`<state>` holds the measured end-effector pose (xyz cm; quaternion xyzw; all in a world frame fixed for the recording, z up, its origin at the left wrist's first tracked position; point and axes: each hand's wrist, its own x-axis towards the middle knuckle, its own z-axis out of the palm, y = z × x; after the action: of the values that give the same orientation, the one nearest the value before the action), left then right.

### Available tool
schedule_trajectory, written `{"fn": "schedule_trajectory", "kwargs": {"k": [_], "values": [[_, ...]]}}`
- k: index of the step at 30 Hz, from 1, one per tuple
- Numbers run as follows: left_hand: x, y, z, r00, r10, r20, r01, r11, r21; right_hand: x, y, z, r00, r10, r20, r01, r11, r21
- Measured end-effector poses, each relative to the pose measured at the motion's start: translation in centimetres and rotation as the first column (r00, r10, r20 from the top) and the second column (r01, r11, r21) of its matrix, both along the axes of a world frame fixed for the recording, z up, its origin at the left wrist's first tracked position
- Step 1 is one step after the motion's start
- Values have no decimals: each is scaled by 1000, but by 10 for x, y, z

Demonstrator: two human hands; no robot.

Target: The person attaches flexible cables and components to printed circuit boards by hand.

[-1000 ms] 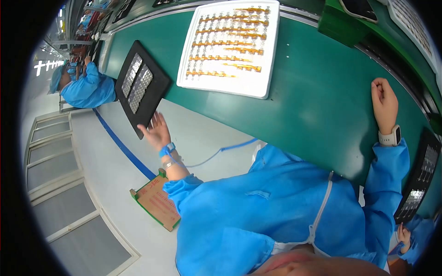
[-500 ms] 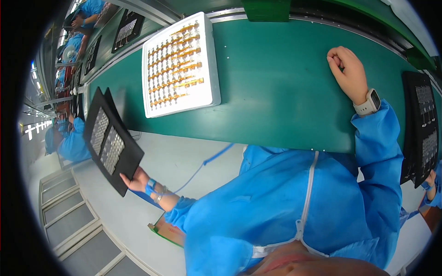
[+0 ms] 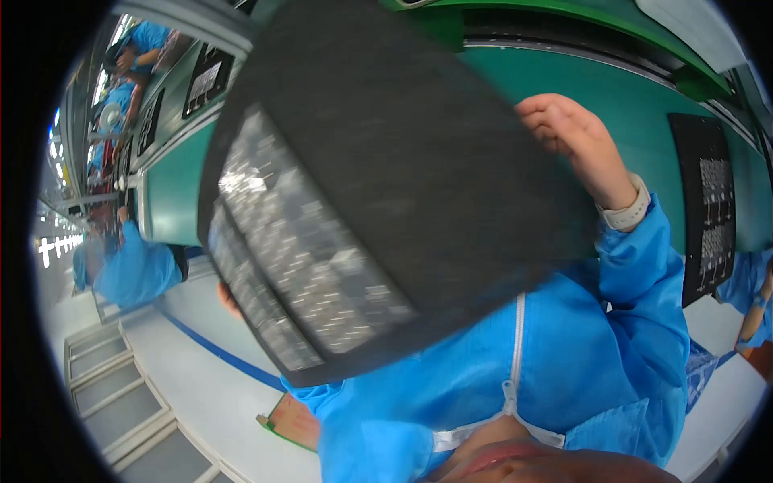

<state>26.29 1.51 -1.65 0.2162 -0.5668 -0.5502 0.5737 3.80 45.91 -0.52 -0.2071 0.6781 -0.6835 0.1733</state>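
A large black board (image 3: 419, 161), smeared by motion, is raised and tilted in front of me. Two windows near its left side show rows of small shiny metal parts (image 3: 298, 233). At the board's left edge, a bit of my left hand (image 3: 229, 299) shows, closed on the board; most of that hand is hidden behind it. Beside the upper right edge is my right hand (image 3: 584, 149), with a pale watch (image 3: 628, 207) on its wrist. Its fingers are curled and their tips partly covered by the board; whether they touch it I cannot tell.
The green worktop (image 3: 636, 101) runs behind the board. Another black board (image 3: 702, 201) with metal parts lies at the right, near a co-worker's blue sleeve (image 3: 745, 282). A co-worker in blue (image 3: 137, 270) is at the left. Green-edged machinery (image 3: 564, 20) borders the far side.
My left hand has swung the black board up and right, so it now covers the white tray of gold-coloured strips. My right hand has shifted left to the board's edge.
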Motion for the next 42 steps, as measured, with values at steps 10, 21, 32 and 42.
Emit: {"fn": "schedule_trajectory", "kwargs": {"k": [10, 21, 32, 42], "values": [[-114, 171, 23, 552, -821, -143, 573, 250, 781, 40, 114, 5, 853, -360, 379, 413, 909, -66], [-109, 177, 26, 321, -631, 706, 757, 619, 209, 41, 123, -29, 739, -606, 294, 605, 789, 104], [-105, 55, 53, 401, -71, 913, 761, 580, -289, 27, 107, -11, 690, -558, -460, 719, 598, 353], [-117, 35, 48, 225, -99, 969, 849, 508, -145, 20, 89, -9, 743, -332, -581, 603, 707, 368]]}}
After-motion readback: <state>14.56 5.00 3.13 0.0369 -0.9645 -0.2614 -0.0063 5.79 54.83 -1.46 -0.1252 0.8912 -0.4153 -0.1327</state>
